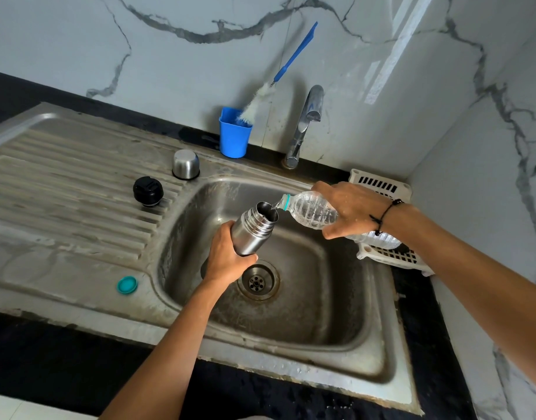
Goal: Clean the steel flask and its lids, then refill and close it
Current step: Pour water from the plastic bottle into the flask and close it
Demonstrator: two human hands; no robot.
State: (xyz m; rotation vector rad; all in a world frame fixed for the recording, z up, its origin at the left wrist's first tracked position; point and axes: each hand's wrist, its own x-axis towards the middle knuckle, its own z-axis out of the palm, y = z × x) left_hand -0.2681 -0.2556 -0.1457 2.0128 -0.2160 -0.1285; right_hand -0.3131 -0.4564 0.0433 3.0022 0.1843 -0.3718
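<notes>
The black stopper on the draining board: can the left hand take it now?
Probably not yet: the left hand grips the steel flask being filled. The path to the black stopper looks free.

Blue cup [234, 137] on dark bench [33, 353] behind sink rim, against marble wall [169, 56]; bottle brush [279, 77] with blue handle and white bristles stands in cup, leaning on wall. Chrome tap [304, 125] right of cup, spout over steel sink [78, 183]. White slotted plastic rack [382, 186] in right corner. Round drain [257, 281] at basin bottom
</notes>
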